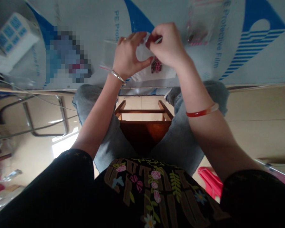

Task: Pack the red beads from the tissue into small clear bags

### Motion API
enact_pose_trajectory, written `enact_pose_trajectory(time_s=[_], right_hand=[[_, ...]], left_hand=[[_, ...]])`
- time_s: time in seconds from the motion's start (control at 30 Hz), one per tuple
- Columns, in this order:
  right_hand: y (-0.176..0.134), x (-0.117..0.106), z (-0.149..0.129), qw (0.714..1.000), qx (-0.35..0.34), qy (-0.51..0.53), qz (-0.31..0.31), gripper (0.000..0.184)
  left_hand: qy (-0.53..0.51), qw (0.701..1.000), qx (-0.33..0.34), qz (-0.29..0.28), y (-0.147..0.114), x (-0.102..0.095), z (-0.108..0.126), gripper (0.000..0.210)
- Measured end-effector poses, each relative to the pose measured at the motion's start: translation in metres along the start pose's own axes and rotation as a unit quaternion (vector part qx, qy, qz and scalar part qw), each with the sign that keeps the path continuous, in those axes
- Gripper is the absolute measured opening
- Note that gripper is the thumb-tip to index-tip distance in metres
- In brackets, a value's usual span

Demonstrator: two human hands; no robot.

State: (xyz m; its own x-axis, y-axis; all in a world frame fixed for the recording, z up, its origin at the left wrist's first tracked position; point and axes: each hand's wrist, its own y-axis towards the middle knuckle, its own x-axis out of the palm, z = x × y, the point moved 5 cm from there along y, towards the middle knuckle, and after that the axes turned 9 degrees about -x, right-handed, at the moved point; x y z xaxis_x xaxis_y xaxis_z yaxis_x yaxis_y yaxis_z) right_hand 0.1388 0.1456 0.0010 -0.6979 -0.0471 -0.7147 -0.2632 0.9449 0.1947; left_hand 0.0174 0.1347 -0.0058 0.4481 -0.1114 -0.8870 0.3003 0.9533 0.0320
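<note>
A clear plastic bag [142,52] lies between my two hands, over the edge of the film-covered table. Small pink and dark brown pieces [156,66] show through the plastic, just below my right hand. My left hand [128,57] curves around the bag's left side, its fingertips at the upper part and its thumb lower down near the pieces. With fingers pinched together, my right hand [167,46] grips the bag's upper part, close to the left fingertips. What exactly lies under the right fingertips is hidden.
Another clear bag [198,34] with pink and brown contents lies to the right. A flat clear bag [108,53] is left of my left hand. Farther left are a blurred-out object [71,55] and a white box with blue squares [15,36]. A wooden stool [144,133] is between my legs.
</note>
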Motion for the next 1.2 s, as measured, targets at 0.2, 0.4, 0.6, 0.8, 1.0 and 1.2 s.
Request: enact_pose_trajectory(time_s=[0.2,0.4,0.6,0.8,1.0,1.2], right_hand=[[-0.006,-0.001,-0.003,1.000,0.004,0.003,-0.002,0.017],[-0.011,-0.008,-0.008,1.000,0.019,-0.002,0.020,0.016],[-0.013,-0.007,-0.006,0.998,0.007,0.040,0.049,0.012],[-0.016,-0.007,-0.006,0.999,-0.001,0.034,0.043,0.010],[-0.017,-0.011,-0.009,0.996,-0.029,0.056,0.069,0.009],[-0.020,-0.013,-0.006,0.995,-0.026,0.060,0.070,0.010]], left_hand=[[-0.051,0.998,0.033,0.007,-0.001,0.000,0.001,0.068],[-0.062,0.998,0.007,0.013,-0.006,0.001,0.005,0.071],[-0.095,0.994,0.041,0.027,-0.010,-0.001,0.008,0.064],[-0.095,0.994,0.041,0.025,-0.011,0.000,0.008,0.060],[-0.123,0.992,0.025,0.014,-0.010,-0.001,0.011,0.056],[-0.163,0.987,0.009,-0.001,-0.010,-0.005,0.015,0.051]])
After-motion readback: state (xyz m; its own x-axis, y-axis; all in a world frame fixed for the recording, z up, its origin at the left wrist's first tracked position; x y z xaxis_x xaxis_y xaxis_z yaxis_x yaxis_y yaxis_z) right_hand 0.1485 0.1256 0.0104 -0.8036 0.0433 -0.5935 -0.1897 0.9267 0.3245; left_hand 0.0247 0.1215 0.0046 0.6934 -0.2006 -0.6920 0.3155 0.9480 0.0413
